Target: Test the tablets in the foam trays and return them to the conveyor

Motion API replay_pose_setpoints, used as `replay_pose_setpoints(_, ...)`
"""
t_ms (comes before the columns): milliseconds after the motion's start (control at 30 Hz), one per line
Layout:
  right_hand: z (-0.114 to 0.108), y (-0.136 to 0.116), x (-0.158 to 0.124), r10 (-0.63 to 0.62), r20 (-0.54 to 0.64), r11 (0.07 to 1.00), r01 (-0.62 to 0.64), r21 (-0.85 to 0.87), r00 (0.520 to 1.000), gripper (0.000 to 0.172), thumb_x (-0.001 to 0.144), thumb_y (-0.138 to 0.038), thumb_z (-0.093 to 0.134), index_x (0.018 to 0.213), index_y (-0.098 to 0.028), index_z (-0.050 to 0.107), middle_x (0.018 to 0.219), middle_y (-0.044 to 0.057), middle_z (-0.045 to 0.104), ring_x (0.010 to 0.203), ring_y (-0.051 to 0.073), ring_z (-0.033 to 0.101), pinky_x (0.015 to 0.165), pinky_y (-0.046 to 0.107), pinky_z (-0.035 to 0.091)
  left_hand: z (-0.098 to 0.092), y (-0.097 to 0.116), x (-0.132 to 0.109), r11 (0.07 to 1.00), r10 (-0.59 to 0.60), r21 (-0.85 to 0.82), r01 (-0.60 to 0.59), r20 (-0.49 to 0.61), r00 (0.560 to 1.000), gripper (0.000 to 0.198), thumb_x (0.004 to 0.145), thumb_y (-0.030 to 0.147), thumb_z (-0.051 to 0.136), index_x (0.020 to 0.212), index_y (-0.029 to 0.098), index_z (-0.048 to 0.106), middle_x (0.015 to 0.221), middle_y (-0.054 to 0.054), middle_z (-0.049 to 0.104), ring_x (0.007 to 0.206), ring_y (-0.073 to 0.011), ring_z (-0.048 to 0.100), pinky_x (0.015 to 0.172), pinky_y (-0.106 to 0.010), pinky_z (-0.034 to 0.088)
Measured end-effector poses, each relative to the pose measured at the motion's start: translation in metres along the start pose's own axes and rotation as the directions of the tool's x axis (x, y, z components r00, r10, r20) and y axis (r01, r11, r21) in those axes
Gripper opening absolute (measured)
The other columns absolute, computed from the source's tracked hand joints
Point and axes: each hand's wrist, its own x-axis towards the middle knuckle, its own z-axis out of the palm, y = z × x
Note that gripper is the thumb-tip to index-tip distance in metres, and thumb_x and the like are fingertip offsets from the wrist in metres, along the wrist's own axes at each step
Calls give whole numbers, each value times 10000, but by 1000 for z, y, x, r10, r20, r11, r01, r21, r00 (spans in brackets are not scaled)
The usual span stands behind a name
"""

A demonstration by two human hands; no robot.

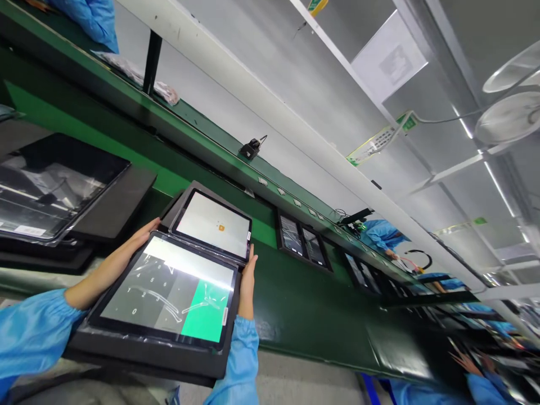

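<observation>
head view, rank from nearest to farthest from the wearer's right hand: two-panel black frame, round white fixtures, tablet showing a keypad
1. Keypad tablet, just left of the right hand.
2. Two-panel black frame, farther right, on the green surface.
3. Round white fixtures, overhead at the upper right.

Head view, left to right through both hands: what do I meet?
Large dark screen → left hand → tablet with orange icon → right hand → side-by-side pair of screens. Keypad tablet left out: it overlaps several of these.
</observation>
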Motion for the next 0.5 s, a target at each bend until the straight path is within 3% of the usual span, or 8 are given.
replay_pose_setpoints(100, 11, -8, -1, 87, -66, 994, -91, -56, 994, 780, 915, -791, 352, 1551, -339, 363, 1606, -30, 392, 1529, 192, 305, 1276, 445, 157, -4, 5, 10, 1000, 10, 7, -10, -5, 1000, 619, 950, 582, 394, 1495, 296, 453, 1586, 13, 412, 1483, -226, 333, 1241, -447, 246)
replay_pose_setpoints(233, 19, -20, -10, 67, -81, 997, -69, -31, 994, 777, 921, -742, 440, 1549, -286, 386, 1635, -29, 328, 1560, 186, 207, 1286, 407, 96, -6, 14, 9, 1000, 15, 13, -15, -32, 999, 667, 947, 554, 407, 1541, 254, 372, 1582, -34, 424, 1474, -232, 355, 1231, -453, 261)
replay_pose_setpoints(333, 12, -20, -39, 96, -101, 995, -93, 31, 990, 800, 884, -622, 619, 1557, -263, 376, 1635, 13, 327, 1545, 222, 261, 1281, 426, 163, -13, 23, -10, 1000, -31, 4, 31, -44, 999, 674, 919, 580, 462, 1541, 341, 361, 1575, 8, 437, 1464, -241, 372, 1213, -451, 315)
replay_pose_setpoints(433, 0, -13, -84, 69, -60, 986, -59, 155, 996, 848, 836, -450, 715, 1574, -265, 341, 1594, 59, 411, 1507, 256, 354, 1258, 475, 239, -25, 26, -43, 994, -101, 32, 103, -51, 994, 680, 829, 639, 580, 1460, 407, 483, 1550, 58, 467, 1455, -279, 393, 1204, -462, 343)
replay_pose_setpoints(500, -5, -10, -113, 34, -21, 984, -30, 176, 999, 826, 823, -368, 724, 1563, -300, 363, 1590, 48, 420, 1512, 256, 346, 1256, 493, 236, -31, 23, -65, 990, -109, 82, 114, -68, 992, 649, 793, 657, 617, 1398, 435, 552, 1522, 83, 503, 1454, -294, 401, 1211, -479, 325)
